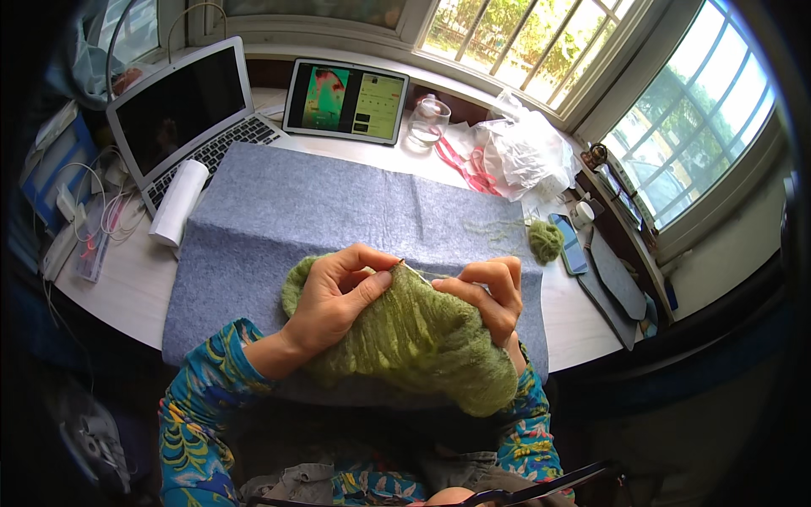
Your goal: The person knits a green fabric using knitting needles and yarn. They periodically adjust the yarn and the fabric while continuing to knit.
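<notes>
A green knitted piece (418,336) of fuzzy yarn hangs between my hands, over the near edge of a blue-grey felt mat (329,196). My left hand (336,301) pinches its upper edge between thumb and forefinger. With bent fingers, my right hand (491,295) grips the upper right of the piece. Between the fingertips runs a thin, pale needle or hook (415,271); which of the two, I cannot tell. A strand of yarn passes close to my right fingertips. Near the mat's right edge sits a small ball of green yarn (545,241), loose strands trailing left from it.
At the back left stand an open laptop (184,108), a white roll (179,199) and a lit tablet (345,101). A glass (429,120), red ribbon (466,166) and plastic bag (529,149) lie behind the mat. A phone (569,244) and dark pouch (611,279) are at right.
</notes>
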Demonstrator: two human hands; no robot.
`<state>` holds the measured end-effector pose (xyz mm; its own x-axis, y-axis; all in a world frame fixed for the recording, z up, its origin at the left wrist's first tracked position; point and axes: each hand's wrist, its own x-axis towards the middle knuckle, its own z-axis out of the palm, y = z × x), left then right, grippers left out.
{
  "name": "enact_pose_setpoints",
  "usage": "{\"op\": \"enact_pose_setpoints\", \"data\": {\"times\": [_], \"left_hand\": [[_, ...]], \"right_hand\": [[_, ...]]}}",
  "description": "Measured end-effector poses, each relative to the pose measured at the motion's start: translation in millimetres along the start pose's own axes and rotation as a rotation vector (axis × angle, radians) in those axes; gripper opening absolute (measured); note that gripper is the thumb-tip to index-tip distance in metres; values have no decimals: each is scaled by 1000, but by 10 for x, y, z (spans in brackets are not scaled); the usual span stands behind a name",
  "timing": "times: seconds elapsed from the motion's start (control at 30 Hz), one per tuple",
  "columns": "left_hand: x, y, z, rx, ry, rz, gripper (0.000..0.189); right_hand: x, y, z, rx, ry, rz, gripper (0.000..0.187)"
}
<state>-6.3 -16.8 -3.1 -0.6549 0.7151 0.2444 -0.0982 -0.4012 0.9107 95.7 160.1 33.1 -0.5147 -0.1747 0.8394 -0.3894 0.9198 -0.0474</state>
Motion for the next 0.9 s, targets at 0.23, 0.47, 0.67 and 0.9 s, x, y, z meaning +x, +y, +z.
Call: {"op": "enact_pose_setpoints", "data": {"times": [0.23, 0.47, 0.67, 0.9], "left_hand": [[-20, -33, 49, 51, -242, -44, 18], [-14, -29, 76, 83, -211, -15, 17], [3, 3, 23, 57, -152, -21, 20], [11, 37, 6, 17, -69, -6, 20]], "right_hand": [[35, 72, 98, 91, -144, -1, 32], [-12, 214, 103, 216, -181, 85, 44], [-12, 141, 112, -9, 93, -46, 15], [-56, 88, 79, 66, 100, -78, 16]]}}
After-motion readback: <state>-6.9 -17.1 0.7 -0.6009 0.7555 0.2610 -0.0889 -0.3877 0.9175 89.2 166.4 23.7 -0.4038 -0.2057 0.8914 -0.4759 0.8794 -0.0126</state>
